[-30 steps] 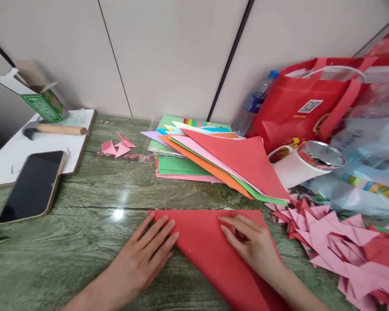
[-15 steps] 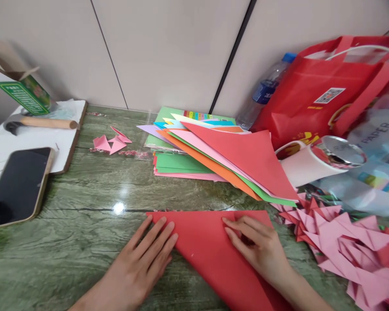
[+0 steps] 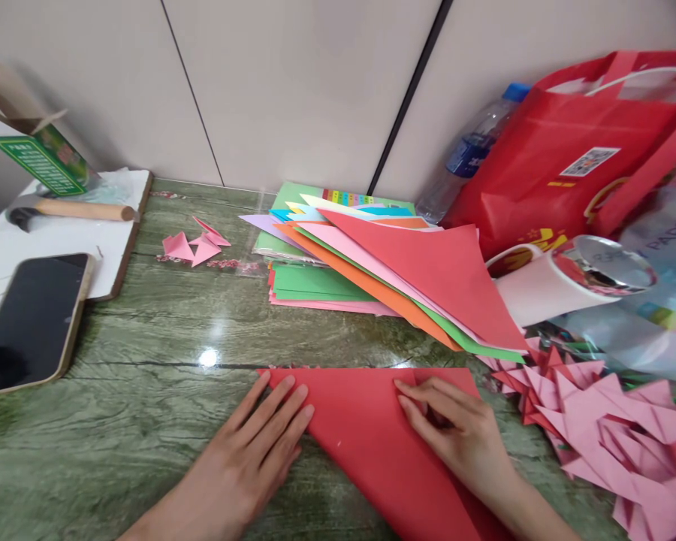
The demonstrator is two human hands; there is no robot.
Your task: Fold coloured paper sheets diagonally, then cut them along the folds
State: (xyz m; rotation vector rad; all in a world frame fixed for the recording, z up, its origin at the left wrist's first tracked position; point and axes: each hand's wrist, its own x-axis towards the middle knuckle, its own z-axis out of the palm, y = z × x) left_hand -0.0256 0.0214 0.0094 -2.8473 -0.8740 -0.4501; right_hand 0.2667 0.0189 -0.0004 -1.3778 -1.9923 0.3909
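A sheet of red paper (image 3: 349,428) lies on the green wood-grain table, folded over diagonally, with a straight far edge and its near end cut off by the frame. My left hand (image 3: 259,443) rests flat at the paper's left corner, fingers stretched out and fingertips on the paper. My right hand (image 3: 456,421) is closed in a pinch at the edge of the folded flap, thumb and forefinger together on the paper. Its other fingers are curled under and partly hidden.
Behind the paper is a stack of coloured paper (image 3: 422,263). Folded pink paper pieces (image 3: 614,428) pile up at right, near a white mug (image 3: 535,289), red bag (image 3: 546,150) and bottle (image 3: 473,150). At left are a phone (image 3: 37,319), a hammer (image 3: 79,210) and a green box (image 3: 45,161).
The scene has shifted slightly to the right in view. Both hands keep nearly the same places on the red paper.
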